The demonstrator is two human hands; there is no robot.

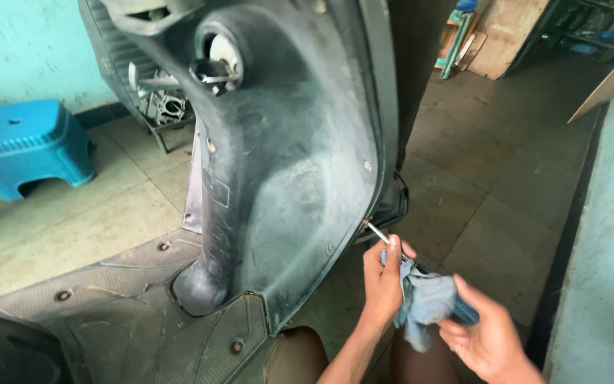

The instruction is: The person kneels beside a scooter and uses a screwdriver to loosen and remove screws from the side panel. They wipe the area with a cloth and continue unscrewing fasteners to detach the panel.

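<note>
Both hands grip a screwdriver (392, 245) wrapped in a blue rag (426, 302): left hand (384, 281) near the tip, right hand (488, 338) on the handle, tip touching a scooter panel (286, 178).

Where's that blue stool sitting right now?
In the head view, the blue stool sits far left on the tiled floor, against the turquoise wall.

- A small repair workshop for two-wheelers, seen from above a scooter's dusty black inner leg shield (286, 156) and ribbed floorboard (129, 313).
- Bare metal engine parts (161, 103) sit on a low stand against a turquoise wall (23, 43).
- A blue plastic stool (26, 142) stands on the worn tiled floor (506, 178).
- Boards and frames (463, 39) lean in the far corner.
</note>
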